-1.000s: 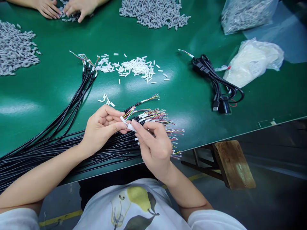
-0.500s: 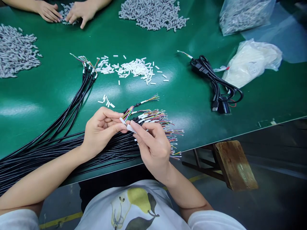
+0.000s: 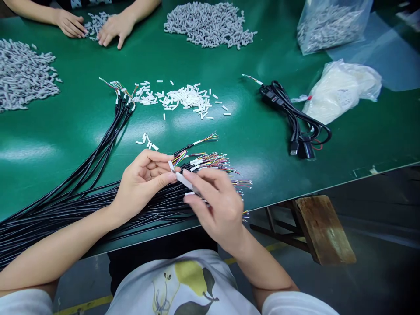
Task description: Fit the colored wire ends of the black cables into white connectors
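My left hand (image 3: 141, 183) pinches a cable end with coloured wires (image 3: 180, 157) and a small white sleeve (image 3: 171, 166) at its fingertips. Just to the right, my right hand (image 3: 219, 201) has its thumb and fingers spread beside a white strip (image 3: 184, 181), which reaches from the left fingertips toward the right fingers. Whether the right fingers touch the strip is unclear. Beneath both hands lies a thick bundle of black cables (image 3: 82, 210), their stripped coloured wire ends (image 3: 216, 162) fanning out on the right.
White sleeves (image 3: 188, 98) lie beyond my hands, beside a smaller cable bundle (image 3: 114, 122). A coiled USB cable (image 3: 292, 113) and bags (image 3: 341, 92) are on the right. Another person's hands (image 3: 114, 28) touch grey parts (image 3: 95, 24). A wooden stool (image 3: 324, 229) stands below the table edge.
My right hand has moved right, and its thumb and fingers have parted, showing more of the white strip. My left hand keeps its pinch. The whole view has shifted slightly.
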A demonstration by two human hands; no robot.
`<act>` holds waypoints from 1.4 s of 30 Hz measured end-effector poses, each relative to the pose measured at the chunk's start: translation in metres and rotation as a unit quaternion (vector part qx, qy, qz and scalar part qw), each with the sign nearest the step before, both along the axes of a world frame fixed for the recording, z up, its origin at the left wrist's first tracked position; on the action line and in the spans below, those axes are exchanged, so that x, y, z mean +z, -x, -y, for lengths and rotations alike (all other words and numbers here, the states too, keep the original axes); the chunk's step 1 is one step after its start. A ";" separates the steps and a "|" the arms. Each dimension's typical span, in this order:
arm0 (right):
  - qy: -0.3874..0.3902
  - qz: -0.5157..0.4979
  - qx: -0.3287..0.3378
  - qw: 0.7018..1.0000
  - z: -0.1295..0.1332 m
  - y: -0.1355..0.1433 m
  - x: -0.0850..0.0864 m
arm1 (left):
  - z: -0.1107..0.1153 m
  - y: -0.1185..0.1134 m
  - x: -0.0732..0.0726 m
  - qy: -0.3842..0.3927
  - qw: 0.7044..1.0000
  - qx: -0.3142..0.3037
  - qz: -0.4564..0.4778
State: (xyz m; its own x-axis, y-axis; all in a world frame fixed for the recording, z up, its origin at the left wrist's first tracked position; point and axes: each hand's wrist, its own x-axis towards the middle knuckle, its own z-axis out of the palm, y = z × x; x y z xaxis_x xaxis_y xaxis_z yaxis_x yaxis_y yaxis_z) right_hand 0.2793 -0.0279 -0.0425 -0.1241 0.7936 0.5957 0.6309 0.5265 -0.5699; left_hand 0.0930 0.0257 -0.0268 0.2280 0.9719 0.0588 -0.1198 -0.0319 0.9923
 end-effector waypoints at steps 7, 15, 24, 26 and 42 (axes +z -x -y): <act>-0.078 0.105 0.078 0.988 -0.053 -0.018 0.019 | -0.003 0.007 0.002 0.031 0.999 -0.030 0.008; -0.135 0.154 0.090 0.975 -0.071 -0.002 0.008 | -0.008 0.009 0.002 0.046 0.996 -0.063 0.044; -0.195 0.194 0.082 0.958 -0.066 -0.005 0.005 | -0.010 0.013 0.003 0.039 0.995 -0.084 0.024; -0.211 0.191 0.072 0.956 -0.064 -0.005 0.003 | -0.011 0.012 0.003 0.044 0.995 -0.080 0.026; 0.155 -0.030 0.148 0.976 -0.027 -0.010 0.015 | -0.013 0.013 0.001 0.025 0.998 -0.064 0.007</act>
